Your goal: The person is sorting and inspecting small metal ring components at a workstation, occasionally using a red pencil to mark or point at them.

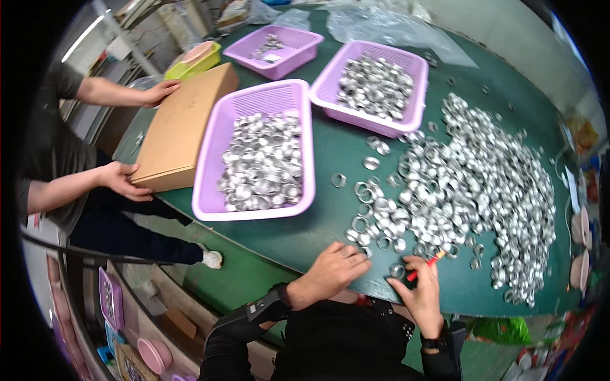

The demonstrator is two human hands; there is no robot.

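Note:
My right hand is at the table's near edge. It grips a slim red pen-like stick with a pale tip, and a small silver metal ring is between its thumb and fingers. To its left, my left hand rests low over the table with fingers bent together. Its fingertips meet the near edge of the loose rings, beside a ring; whatever they pinch is hidden. A large heap of silver metal rings spreads beyond both hands to the right, with stray rings lying apart from it.
Purple baskets of rings stand at the left, the back middle and the far back. Across the green table, a co-worker's hands hold a brown cardboard box. Clear plastic sheeting lies at the back.

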